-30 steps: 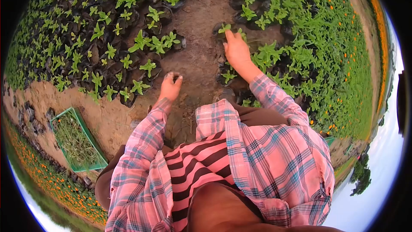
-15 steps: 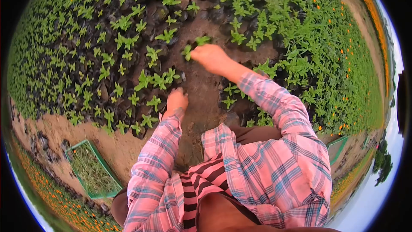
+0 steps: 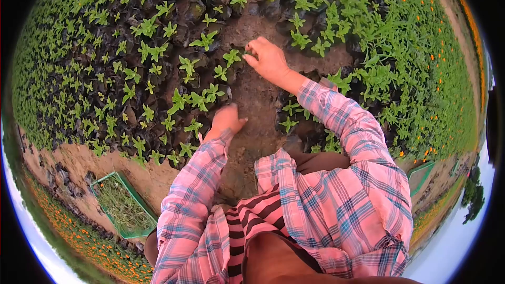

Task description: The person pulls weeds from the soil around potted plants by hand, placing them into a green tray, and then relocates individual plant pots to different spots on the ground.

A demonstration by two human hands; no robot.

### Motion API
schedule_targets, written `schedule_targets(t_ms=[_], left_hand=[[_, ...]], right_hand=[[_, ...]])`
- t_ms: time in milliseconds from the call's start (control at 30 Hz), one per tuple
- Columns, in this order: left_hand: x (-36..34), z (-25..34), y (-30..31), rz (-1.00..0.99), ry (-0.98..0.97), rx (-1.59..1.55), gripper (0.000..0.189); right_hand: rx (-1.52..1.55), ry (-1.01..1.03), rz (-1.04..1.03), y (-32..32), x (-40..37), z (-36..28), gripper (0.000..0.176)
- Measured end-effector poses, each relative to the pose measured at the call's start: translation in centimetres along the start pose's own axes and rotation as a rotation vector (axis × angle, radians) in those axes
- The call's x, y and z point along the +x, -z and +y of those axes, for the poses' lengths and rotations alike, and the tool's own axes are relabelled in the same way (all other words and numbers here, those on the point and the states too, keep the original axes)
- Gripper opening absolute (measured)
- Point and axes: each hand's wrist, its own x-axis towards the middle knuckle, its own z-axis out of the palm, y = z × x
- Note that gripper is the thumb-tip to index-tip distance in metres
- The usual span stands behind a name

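Note:
My right hand [image 3: 268,63] is over the bare soil strip, its thumb and fingers apart and nothing between them. Just left of its fingertips stands a seedling in a black bag [image 3: 231,58], at the edge of the left-hand block. Slightly nearer me is a smaller seedling [image 3: 221,72], also at that edge. My left hand [image 3: 226,121] is low beside the nearest black bags, its thumb spread out to the right. Its other fingers show only in part, and I see nothing held. A leafy seedling [image 3: 213,92] grows just beyond it.
Bagged seedlings [image 3: 105,68] fill the left side. Taller plants with orange flowers [image 3: 400,58] crowd the right. A soil strip [image 3: 252,100] runs between them. At lower left lies a green crate [image 3: 126,205] of dry stalks, with black bags [image 3: 66,179] near it.
The two seedlings by my right hand have shifted left against the block. That hand has let go and opened, moving slightly right. My left thumb has spread away from its fingers.

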Motion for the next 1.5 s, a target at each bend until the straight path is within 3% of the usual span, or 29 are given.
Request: schedule_targets(t_ms=[33, 100, 167, 233, 367, 433, 500, 567, 633, 767, 833, 867, 900, 967, 1000, 1033, 1067, 1100, 1233, 1267, 1333, 1433, 1500], left_hand=[[0.0, 0.4, 0.1, -0.009, -0.002, 0.006, 0.05], [-0.8, 3.4, 1.9, 0.212, -0.212, -0.15, 0.035], [-0.6, 5.4, 3.2, 0.315, -0.261, -0.174, 0.028], [0.4, 6.1, 4.1, 0.633, -0.316, -0.145, 0.027], [2.0, 5.3, 5.0, 0.601, -0.242, -0.059, 0.03], [2.5, 5.0, 5.2, 0.341, -0.158, 0.055, 0.034], [2.7, 4.9, 5.1, 0.34, -0.15, 0.105, 0.034], [2.3, 5.1, 4.4, 0.39, -0.166, 0.112, 0.019], [2.5, 5.2, 4.1, 0.386, -0.164, 0.118, 0.019], [2.8, 5.4, 3.9, 0.315, -0.122, 0.161, 0.022], [2.6, 5.6, 3.8, 0.331, -0.122, 0.103, 0.024], [2.1, 5.9, 4.0, 0.345, -0.115, 0.106, 0.024], [1.3, 6.3, 4.4, 0.38, -0.122, 0.034, 0.027], [0.2, 6.4, 4.2, 0.426, -0.131, -0.029, 0.029], [0.1, 6.2, 3.2, 0.562, -0.207, -0.077, 0.032], [0.4, 6.3, 1.8, 0.692, -0.292, -0.131, 0.035], [1.0, 5.5, 0.3, 0.543, -0.303, -0.119, 0.035], [1.5, 5.1, -1.2, 0.536, -0.322, -0.126, 0.035], [1.2, 4.3, -3.0, 0.473, -0.4, -0.107, 0.03], [-0.1, 4.5, -1.9, 0.414, -0.316, -0.112, 0.031], [-1.4, 4.3, -0.7, 0.329, -0.2, -0.104, 0.032], [-0.6, 3.6, -1.2, 0.269, -0.108, -0.12, 0.03], [0.3, 3.4, -1.4, 0.279, -0.105, -0.124, 0.03]], right_hand=[[-0.071, 0.027, 0.012, -0.1, 0.2, -0.2, 0.022], [-0.153, 0.092, -0.02, -0.5, 0.5, -0.1, 0.024], [-0.239, 0.172, -0.055, -0.8, 0.7, 0.1, 0.026], [-0.32, 0.174, -0.064, -1.2, 0.7, 0.3, 0.022], [-0.284, 0.178, -0.06, -1.4, 0.5, 0.8, 0.016], [-0.205, 0.103, -0.054, -1.4, 0.5, 0.9, 0.015], [-0.088, 0.097, -0.008, -1.6, 0.4, 1.3, 0.013], [0.022, 0.072, 0.024, -2.1, -0.5, 1.7, 0.011], [0.223, -0.022, 0.086, -2.5, -0.7, 2.3, 0.009], [0.319, -0.041, 0.235, -1.0, 0.5, 2.4, 0.011], [0.509, -0.17, 0.406, -0.1, 1.8, 3.0, 0.011], [0.836, -0.323, 0.385, 1.0, 2.5, 2.3, 0.009], [0.824, -0.316, 0.484, 1.4, 3.4, 1.9, 0.008], [0.845, -0.301, 0.491, 1.7, 4.4, -1.0, 0.007], [0.568, -0.191, 0.404, 1.8, 4.3, -4.1, 0.008], [0.593, -0.055, 0.247, 2.0, 3.2, -8.5, 0.009], [0.586, 0.231, -0.002, 1.4, 2.5, -11.2, 0.021], [0.625, 0.501, -0.275, 0.8, 1.9, -13.9, 0.034], [0.565, 0.348, -0.424, 1.1, 2.0, -14.6, 0.035], [0.33, 0.483, -0.09, -0.4, 3.4, -10.8, 0.026], [0.081, 0.322, 0.16, -0.6, 5.8, -3.2, 0.016], [-0.324, -0.001, 0.174, 2.9, 6.5, 2.2, 0.024], [-0.442, -0.062, 0.16, 3.4, 7.1, 5.1, 0.027]])
